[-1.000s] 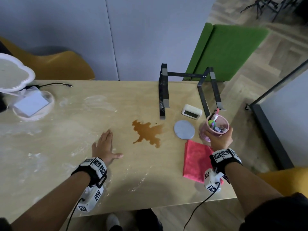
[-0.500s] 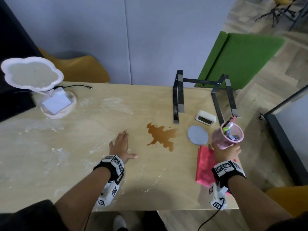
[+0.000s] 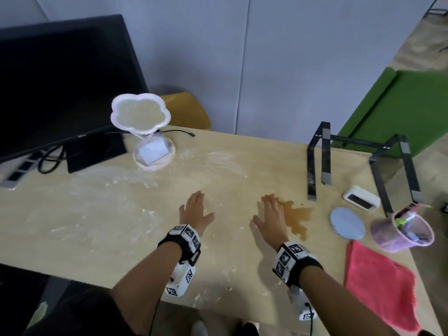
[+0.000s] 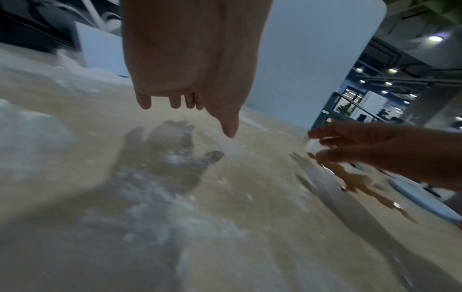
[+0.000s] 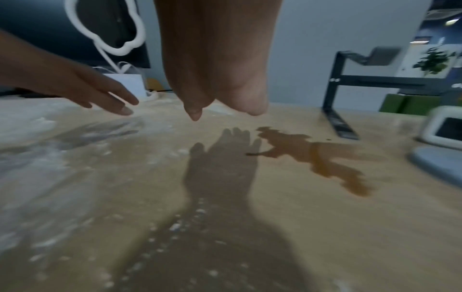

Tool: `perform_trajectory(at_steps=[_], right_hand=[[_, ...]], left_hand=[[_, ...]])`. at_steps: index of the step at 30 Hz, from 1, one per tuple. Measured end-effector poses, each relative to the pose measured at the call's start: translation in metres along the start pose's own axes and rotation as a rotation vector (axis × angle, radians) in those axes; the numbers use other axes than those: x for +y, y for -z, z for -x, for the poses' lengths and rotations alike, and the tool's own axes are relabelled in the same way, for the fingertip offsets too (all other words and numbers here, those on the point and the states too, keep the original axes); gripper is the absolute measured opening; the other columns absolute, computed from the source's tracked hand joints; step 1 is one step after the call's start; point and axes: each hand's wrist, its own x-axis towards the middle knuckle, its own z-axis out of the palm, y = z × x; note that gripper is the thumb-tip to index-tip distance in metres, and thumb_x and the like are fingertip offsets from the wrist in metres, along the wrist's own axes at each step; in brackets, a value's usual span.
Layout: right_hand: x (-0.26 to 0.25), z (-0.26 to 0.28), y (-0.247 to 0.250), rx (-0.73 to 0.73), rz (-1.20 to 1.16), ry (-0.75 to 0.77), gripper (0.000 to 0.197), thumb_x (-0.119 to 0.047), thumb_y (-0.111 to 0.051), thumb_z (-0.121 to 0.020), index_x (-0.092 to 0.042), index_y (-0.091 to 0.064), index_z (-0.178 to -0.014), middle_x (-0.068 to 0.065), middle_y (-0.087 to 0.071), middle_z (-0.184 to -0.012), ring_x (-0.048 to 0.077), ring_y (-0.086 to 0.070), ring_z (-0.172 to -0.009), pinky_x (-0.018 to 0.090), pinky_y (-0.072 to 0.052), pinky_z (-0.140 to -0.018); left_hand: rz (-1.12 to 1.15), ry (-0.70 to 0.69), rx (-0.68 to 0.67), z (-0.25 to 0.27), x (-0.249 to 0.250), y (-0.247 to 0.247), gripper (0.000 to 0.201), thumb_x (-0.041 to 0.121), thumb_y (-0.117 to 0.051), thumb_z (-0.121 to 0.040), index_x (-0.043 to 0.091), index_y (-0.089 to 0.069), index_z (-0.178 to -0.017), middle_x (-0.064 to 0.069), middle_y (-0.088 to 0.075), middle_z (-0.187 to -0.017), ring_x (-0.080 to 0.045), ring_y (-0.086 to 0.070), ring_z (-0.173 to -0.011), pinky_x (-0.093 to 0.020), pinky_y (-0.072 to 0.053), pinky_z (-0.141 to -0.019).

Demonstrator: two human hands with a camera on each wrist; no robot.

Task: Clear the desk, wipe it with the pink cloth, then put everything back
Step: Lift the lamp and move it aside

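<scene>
The pink cloth [image 3: 380,284] lies flat at the desk's [image 3: 97,238] front right corner. Just beyond it stands a pink cup [image 3: 400,234] full of pens, with a round grey-blue coaster [image 3: 347,223] to its left and a white clock [image 3: 361,197] behind. A brown spill [image 3: 298,214] and white powder smears mark the wood. My left hand [image 3: 194,212] and right hand [image 3: 270,214] hover side by side over the desk's middle, fingers straight, holding nothing. The wrist views show the left hand [image 4: 190,79] and the right hand [image 5: 217,69] casting shadows on the desk. The right hand is at the spill's [image 5: 312,156] left edge.
A black laptop stand [image 3: 312,166] stands at the back right. A white flower-shaped mirror [image 3: 141,112] on a round base [image 3: 155,151], a black monitor [image 3: 60,81] and a power strip [image 3: 17,170] fill the back left. A green chair [image 3: 392,110] sits beyond the desk.
My right hand has let go of the pink cup, which now stands on the desk, and moved left beside the spill. The view has swung left, bringing the monitor in.
</scene>
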Motion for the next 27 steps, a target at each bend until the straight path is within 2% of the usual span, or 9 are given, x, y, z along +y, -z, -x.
perform_trajectory(at_steps=[2, 7, 10, 13, 17, 20, 23, 25, 27], right_hand=[[-0.020, -0.003, -0.017, -0.115, 0.037, 0.064, 0.067, -0.027, -0.056, -0.090, -0.011, -0.022, -0.146, 0.004, -0.018, -0.155, 0.022, -0.015, -0.144, 0.040, -0.008, -0.119], [-0.044, -0.007, -0.048, -0.264, 0.099, 0.086, 0.066, -0.034, -0.045, -0.096, -0.012, -0.012, -0.149, 0.003, -0.006, -0.159, 0.020, -0.004, -0.147, 0.041, -0.003, -0.119], [-0.045, -0.007, -0.064, -0.296, 0.162, 0.067, 0.068, -0.040, -0.036, -0.098, -0.010, -0.004, -0.150, 0.006, 0.004, -0.159, 0.022, 0.005, -0.147, 0.041, 0.000, -0.119], [-0.041, -0.003, -0.077, -0.265, 0.178, 0.061, 0.069, -0.044, -0.029, -0.098, -0.011, 0.004, -0.150, 0.004, 0.012, -0.158, 0.021, 0.012, -0.146, 0.041, 0.003, -0.119], [-0.039, -0.001, -0.085, -0.202, 0.211, 0.047, 0.073, -0.058, -0.013, -0.094, -0.015, 0.002, -0.150, 0.000, 0.009, -0.159, 0.017, 0.011, -0.146, 0.039, 0.004, -0.118], [-0.046, -0.006, -0.091, -0.147, 0.223, 0.026, 0.082, -0.061, 0.003, -0.082, -0.016, -0.003, -0.151, -0.001, 0.003, -0.159, 0.018, 0.006, -0.146, 0.039, 0.004, -0.118], [-0.057, -0.021, -0.098, -0.136, 0.209, 0.070, 0.080, -0.058, 0.005, -0.082, -0.016, -0.003, -0.150, -0.001, 0.003, -0.159, 0.016, 0.008, -0.146, 0.038, 0.007, -0.117], [-0.062, -0.030, -0.102, -0.125, 0.184, 0.095, 0.078, -0.056, 0.002, -0.084, -0.016, -0.006, -0.150, 0.000, -0.001, -0.159, 0.016, 0.005, -0.146, 0.038, 0.004, -0.118], [-0.065, -0.036, -0.105, -0.117, 0.179, 0.099, 0.077, -0.055, 0.000, -0.085, -0.014, -0.010, -0.150, 0.002, -0.005, -0.159, 0.020, 0.000, -0.147, 0.039, 0.001, -0.118]], left_hand=[[0.058, 0.055, 0.050, -0.005, -0.020, 0.018, 0.072, 0.040, -0.055, -0.088, 0.013, -0.024, -0.146, 0.000, -0.018, -0.156, -0.018, -0.020, -0.144, -0.046, -0.022, -0.114], [0.213, 0.197, 0.230, -0.025, -0.062, 0.066, 0.064, 0.031, -0.060, -0.088, 0.007, -0.032, -0.140, -0.007, -0.034, -0.144, -0.026, -0.038, -0.131, -0.043, -0.032, -0.103], [0.306, 0.295, 0.314, -0.053, -0.084, 0.091, 0.066, 0.030, -0.063, -0.087, 0.006, -0.032, -0.139, -0.010, -0.032, -0.144, -0.029, -0.038, -0.131, -0.045, -0.033, -0.102], [0.372, 0.306, 0.376, -0.083, -0.096, 0.114, 0.067, 0.027, -0.064, -0.086, 0.007, -0.031, -0.140, -0.009, -0.031, -0.145, -0.027, -0.036, -0.132, -0.046, -0.034, -0.102], [0.454, 0.309, 0.418, -0.119, -0.101, 0.136, 0.070, 0.024, -0.062, -0.088, 0.009, -0.024, -0.144, -0.007, -0.028, -0.149, -0.027, -0.032, -0.135, -0.045, -0.030, -0.104], [0.516, 0.326, 0.435, -0.139, -0.101, 0.145, 0.072, 0.025, -0.061, -0.089, 0.009, -0.021, -0.146, -0.006, -0.026, -0.152, -0.027, -0.032, -0.136, -0.044, -0.026, -0.107], [0.603, 0.317, 0.476, -0.158, -0.108, 0.147, 0.065, 0.022, -0.063, -0.087, 0.010, -0.030, -0.142, -0.006, -0.035, -0.147, -0.027, -0.038, -0.133, -0.045, -0.027, -0.108], [0.705, 0.277, 0.532, -0.167, -0.113, 0.148, 0.059, 0.018, -0.063, -0.085, 0.010, -0.036, -0.137, -0.006, -0.043, -0.141, -0.027, -0.042, -0.130, -0.046, -0.031, -0.109], [0.810, 0.235, 0.593, -0.170, -0.114, 0.149, 0.053, 0.012, -0.061, -0.087, 0.010, -0.038, -0.135, -0.005, -0.049, -0.135, -0.021, -0.046, -0.124, -0.038, -0.034, -0.107]])
